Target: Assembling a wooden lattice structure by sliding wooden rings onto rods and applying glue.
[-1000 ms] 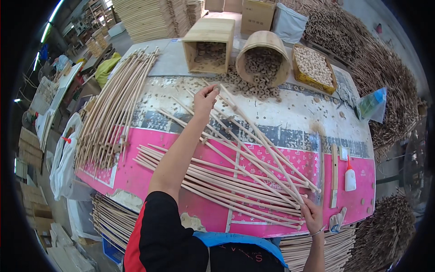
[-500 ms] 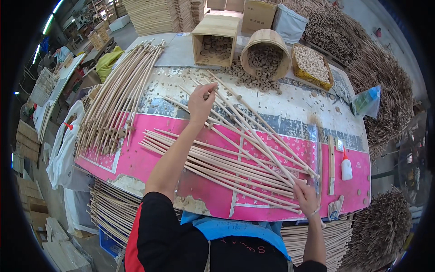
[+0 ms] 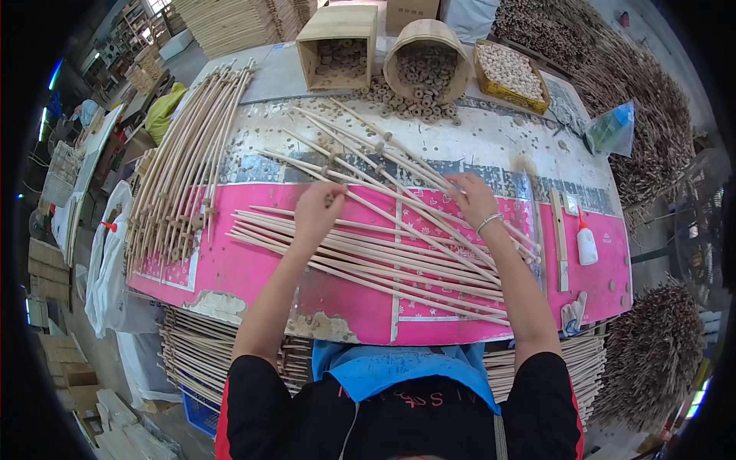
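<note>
Beside right hand, white glue bottle

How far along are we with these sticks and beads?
Done: a long row of thin wooden sticks, many with beads, lies aside at left. In hand: left hand and right hand rest on the fanned loose sticks. Left: most of that fan; round wooden beads remain.
</note>
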The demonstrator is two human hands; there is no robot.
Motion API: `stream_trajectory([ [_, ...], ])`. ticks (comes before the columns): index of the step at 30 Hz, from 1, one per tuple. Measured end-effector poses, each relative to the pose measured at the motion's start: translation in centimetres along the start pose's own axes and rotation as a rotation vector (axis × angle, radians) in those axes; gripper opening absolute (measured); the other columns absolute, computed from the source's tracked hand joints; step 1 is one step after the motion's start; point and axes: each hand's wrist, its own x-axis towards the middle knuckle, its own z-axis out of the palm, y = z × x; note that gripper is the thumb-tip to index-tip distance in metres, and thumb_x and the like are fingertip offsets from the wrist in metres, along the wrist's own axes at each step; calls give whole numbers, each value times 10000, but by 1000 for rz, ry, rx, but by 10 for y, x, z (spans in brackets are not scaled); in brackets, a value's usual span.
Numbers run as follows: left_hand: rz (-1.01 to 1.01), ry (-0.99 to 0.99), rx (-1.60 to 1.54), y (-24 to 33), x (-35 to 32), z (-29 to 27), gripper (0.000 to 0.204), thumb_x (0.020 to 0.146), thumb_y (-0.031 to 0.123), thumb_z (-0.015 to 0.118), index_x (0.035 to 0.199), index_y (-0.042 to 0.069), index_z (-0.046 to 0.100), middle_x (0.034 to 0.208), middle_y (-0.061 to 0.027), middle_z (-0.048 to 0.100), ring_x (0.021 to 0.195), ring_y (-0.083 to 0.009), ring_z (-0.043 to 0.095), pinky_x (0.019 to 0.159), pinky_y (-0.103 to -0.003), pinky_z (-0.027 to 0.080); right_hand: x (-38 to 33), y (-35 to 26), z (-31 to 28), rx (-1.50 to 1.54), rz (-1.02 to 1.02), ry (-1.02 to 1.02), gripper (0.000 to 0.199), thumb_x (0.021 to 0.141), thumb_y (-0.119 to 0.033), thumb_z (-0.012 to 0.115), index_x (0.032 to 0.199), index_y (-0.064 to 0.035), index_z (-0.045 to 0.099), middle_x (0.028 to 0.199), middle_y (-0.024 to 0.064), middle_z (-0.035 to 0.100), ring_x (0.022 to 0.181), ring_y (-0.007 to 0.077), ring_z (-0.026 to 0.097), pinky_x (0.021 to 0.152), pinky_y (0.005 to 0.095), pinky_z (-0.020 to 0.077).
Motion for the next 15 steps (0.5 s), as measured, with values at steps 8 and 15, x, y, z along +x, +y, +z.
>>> stream_trajectory([
  [8,260,-177,382,-3,-22,34,85,821,108,663,888,110,714,894,-92,648,832,-333,665,721,-451,566,-11,-32,18,-76,87,-293,1335,605,-797,763,1617,-132,202,1557,218,405,1414,386,416,1151,577,293],
  [15,367,-171,363,-2,-37,38,134,803,112,695,926,155,728,886,-62,594,838,-286,627,666,-408,561,-10,-57,33,-232,70,-291,933,712,-271,838,1492,-54,373,1317,183,527,1260,358,510,1014,513,461],
])
